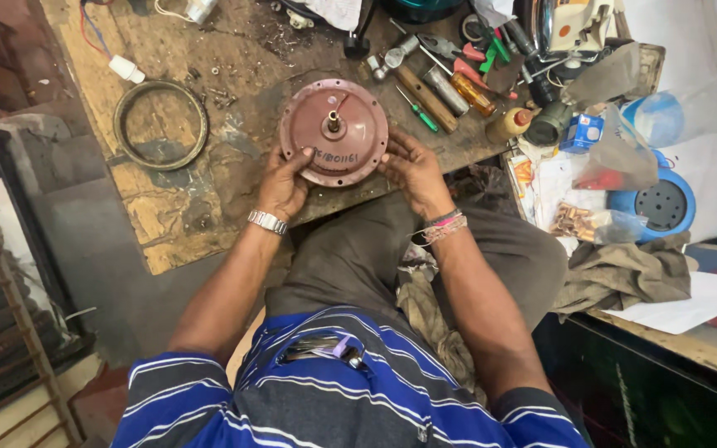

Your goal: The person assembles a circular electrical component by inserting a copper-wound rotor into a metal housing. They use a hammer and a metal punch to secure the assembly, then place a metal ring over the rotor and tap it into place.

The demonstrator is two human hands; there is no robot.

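Observation:
A round reddish-brown motor housing [334,131] with a short shaft at its centre lies flat near the front edge of a worn wooden workbench [176,199]. My left hand [282,184] grips its lower left rim; a metal watch sits on that wrist. My right hand [412,170] holds its lower right rim, with bracelets on the wrist. Both hands clasp the housing from the near side.
A metal ring [160,124] lies left of the housing. Screwdrivers [418,109], a wooden-handled tool, a small bottle [509,124] and other tools crowd the bench's back right. A blue round device [661,203], plastic bags and a grey cloth [624,274] lie at right.

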